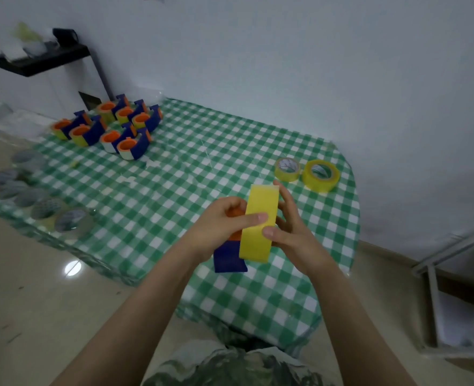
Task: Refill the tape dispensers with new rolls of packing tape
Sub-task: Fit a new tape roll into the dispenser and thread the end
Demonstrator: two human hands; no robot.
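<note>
Our left hand grips the blue dispenser above the counter. Our right hand curls round the yellow tape roll, touching the dispenser's right side. We should line the core squarely on the orange hub, then press evenly.

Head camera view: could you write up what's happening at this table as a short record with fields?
Surface: table under a green checked cloth
Left hand: grips a blue and orange dispenser
Right hand: holds a yellow tape roll against that dispenser
Spare rolls: two yellow ones, on the right side of the cloth
Filled dispensers: a cluster at the far left corner
Left edge: a row of greyish rolls, too blurred to identify
</note>
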